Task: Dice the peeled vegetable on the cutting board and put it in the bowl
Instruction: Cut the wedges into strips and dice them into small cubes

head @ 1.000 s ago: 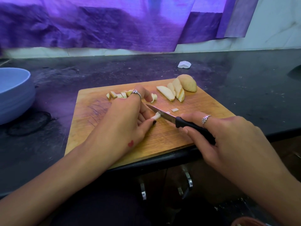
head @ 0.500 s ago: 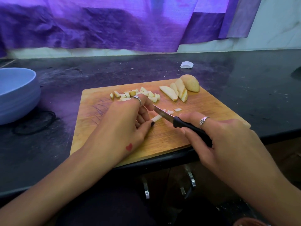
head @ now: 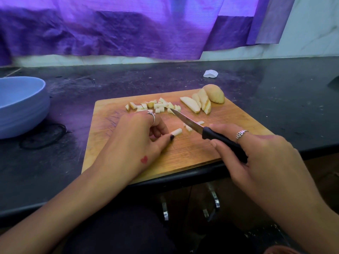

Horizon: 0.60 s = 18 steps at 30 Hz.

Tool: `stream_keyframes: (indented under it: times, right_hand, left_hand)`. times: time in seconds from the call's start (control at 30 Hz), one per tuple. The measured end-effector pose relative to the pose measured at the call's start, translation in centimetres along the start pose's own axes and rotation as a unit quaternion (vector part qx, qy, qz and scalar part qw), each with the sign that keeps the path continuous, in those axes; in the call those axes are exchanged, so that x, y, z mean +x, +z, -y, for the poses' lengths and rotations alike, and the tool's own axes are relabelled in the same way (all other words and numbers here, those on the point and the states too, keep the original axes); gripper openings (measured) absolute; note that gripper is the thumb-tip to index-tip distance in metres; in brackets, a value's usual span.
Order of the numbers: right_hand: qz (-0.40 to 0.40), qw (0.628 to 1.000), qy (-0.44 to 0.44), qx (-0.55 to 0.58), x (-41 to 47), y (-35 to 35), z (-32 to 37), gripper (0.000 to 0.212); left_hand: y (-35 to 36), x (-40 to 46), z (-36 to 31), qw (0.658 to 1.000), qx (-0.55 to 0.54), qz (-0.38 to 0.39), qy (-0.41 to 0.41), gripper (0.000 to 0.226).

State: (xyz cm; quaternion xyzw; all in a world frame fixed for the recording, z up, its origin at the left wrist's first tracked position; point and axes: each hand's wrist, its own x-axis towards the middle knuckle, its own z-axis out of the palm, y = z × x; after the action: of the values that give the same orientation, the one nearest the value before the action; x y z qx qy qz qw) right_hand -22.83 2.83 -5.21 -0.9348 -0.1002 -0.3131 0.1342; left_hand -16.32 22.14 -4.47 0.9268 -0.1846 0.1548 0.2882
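A wooden cutting board (head: 187, 154) lies on the dark counter. Several diced pale pieces (head: 154, 105) sit at its far middle. Sliced wedges (head: 197, 104) and an uncut end piece (head: 214, 93) lie at the far right. My left hand (head: 139, 138) rests on the board, its curled fingers and thumb pinching a short pale strip (head: 177, 131). My right hand (head: 256, 158) grips the black handle of a knife (head: 189, 122), whose blade points away to the left, its tip near the dice. Two small cut bits (head: 194, 125) lie beside the blade. A blue bowl (head: 20, 109) stands at the left.
A small white scrap (head: 210, 73) lies on the counter behind the board. Purple cloth (head: 128, 28) hangs along the back wall. The board reaches the counter's front edge, with metal handles (head: 212, 200) below it. Bare dark counter (head: 286, 99) stretches to the right.
The knife has lifted off the strip and swung away, its tip now near the diced pile. More of the strip shows beyond my left fingers, and new cut bits lie beside the blade.
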Motion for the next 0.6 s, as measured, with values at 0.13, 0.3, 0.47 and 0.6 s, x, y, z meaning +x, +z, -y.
stream_keyframes:
  times: [0.13,0.3,0.47,0.6]
  right_hand:
    - [0.023,1.000,0.003,0.009,-0.01,0.23,0.82,0.022]
    - [0.052,0.999,0.004,-0.010,0.32,0.52,1.13,0.024]
    - [0.070,0.997,-0.006,-0.029,0.46,0.03,0.98,0.022]
    - [0.049,0.998,0.014,-0.029,0.22,-0.01,0.97,0.027]
  left_hand:
    - [-0.04,-0.05,-0.11,1.000,0.001,-0.003,0.007,0.014]
    - [-0.04,-0.15,-0.16,1.000,0.002,-0.005,0.020,0.019]
    - [0.11,-0.07,-0.27,1.000,0.011,-0.002,0.027,0.023]
    - [0.18,-0.06,-0.24,0.999,0.015,0.001,0.037,0.018]
